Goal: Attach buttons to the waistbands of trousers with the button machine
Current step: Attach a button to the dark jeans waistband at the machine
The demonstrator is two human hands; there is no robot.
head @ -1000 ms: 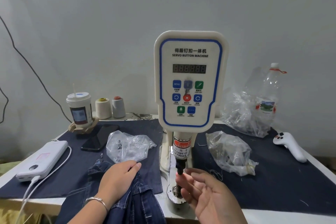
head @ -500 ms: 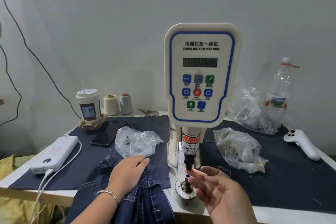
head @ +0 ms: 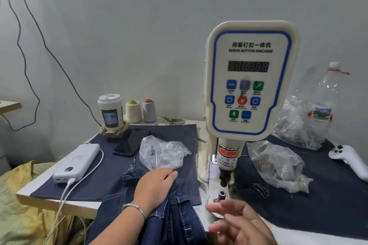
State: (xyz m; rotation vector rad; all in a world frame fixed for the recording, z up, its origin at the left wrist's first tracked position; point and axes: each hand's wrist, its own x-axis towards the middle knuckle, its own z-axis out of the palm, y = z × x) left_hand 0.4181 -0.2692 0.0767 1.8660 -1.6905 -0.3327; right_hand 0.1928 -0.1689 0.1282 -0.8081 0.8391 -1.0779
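Observation:
The white servo button machine (head: 251,77) stands at the table's middle. Its black punch (head: 224,178) hangs above a small purple die (head: 222,195) on the base. Dark blue denim trousers (head: 175,219) lie bunched at the front edge, left of the machine. My left hand (head: 155,187) rests flat on the denim, pressing it down, with a silver bracelet on the wrist. My right hand (head: 241,223) hovers just in front of the die, fingers spread and blurred, holding nothing that I can see. A clear bag with metal buttons (head: 162,152) lies behind the trousers.
A dark cloth (head: 111,177) covers the table. At the left lie a white power bank (head: 77,162) with cable and a black phone (head: 131,142). A cup (head: 110,111) and two thread cones (head: 140,110) stand at the back. Plastic bags (head: 276,165), a bottle (head: 322,105) and a white controller (head: 350,159) sit on the right.
My right hand has drawn back from the punch and die toward me and opened its fingers. The view has shifted left. My left hand stays on the denim.

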